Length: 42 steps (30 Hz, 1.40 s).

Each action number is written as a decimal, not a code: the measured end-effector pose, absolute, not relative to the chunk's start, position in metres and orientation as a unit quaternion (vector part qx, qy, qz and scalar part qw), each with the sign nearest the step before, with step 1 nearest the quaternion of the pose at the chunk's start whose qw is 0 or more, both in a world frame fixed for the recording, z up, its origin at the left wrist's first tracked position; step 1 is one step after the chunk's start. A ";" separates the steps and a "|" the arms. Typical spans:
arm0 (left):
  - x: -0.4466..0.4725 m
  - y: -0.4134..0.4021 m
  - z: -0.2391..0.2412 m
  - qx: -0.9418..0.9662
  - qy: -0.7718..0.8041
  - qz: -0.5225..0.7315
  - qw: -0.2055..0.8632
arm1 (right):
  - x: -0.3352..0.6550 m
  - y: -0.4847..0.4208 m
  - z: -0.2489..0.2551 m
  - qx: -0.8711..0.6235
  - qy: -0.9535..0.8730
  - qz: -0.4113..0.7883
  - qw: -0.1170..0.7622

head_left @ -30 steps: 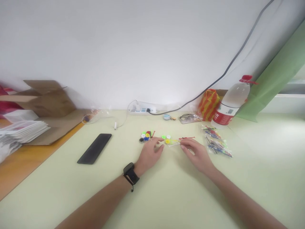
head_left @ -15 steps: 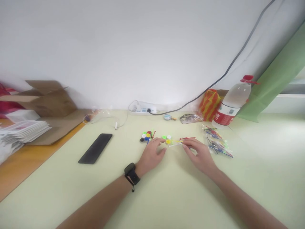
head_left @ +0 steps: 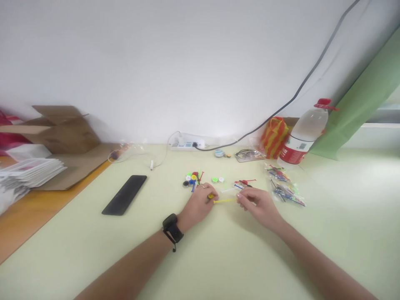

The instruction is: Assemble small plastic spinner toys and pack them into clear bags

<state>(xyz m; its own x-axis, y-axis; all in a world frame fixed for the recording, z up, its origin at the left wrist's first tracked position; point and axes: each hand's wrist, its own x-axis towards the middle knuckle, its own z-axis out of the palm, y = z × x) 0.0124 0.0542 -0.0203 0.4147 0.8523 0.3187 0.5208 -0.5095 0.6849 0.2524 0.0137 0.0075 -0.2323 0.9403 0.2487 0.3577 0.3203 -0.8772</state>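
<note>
My left hand [head_left: 197, 204], with a black watch on the wrist, pinches a small yellow disc [head_left: 211, 196]. My right hand [head_left: 256, 205] pinches one end of a thin yellow stick [head_left: 225, 201], which points left toward the disc. Just beyond the hands lie small coloured discs: one cluster [head_left: 191, 179] and a green and white pair [head_left: 218, 180]. A few red and white sticks [head_left: 242, 183] lie beside my right hand.
A black phone [head_left: 124, 194] lies at the left. Clear bags of coloured parts [head_left: 285, 187] sit at the right, near a water bottle [head_left: 301, 137] and a red-yellow bag [head_left: 274, 136]. A power strip [head_left: 186, 144] and glasses [head_left: 247, 155] lie by the wall. Cardboard [head_left: 62, 133] and papers [head_left: 29, 173] are far left.
Both hands drew back toward me. The left hand picked up the yellow disc and the right hand lifted the yellow stick away from the pile.
</note>
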 end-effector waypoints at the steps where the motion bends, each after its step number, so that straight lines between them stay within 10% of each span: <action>1: 0.013 0.055 -0.021 0.800 0.431 0.329 0.257 | 0.253 0.014 0.008 -0.467 -0.678 0.378 0.424; 21: 0.023 0.039 -0.006 0.729 0.393 0.375 0.416 | 0.248 0.011 0.012 -0.397 -0.514 0.615 0.447; 42: 0.026 0.033 -0.001 0.753 0.330 0.393 0.412 | 0.243 0.011 0.010 -0.413 -0.616 0.521 0.422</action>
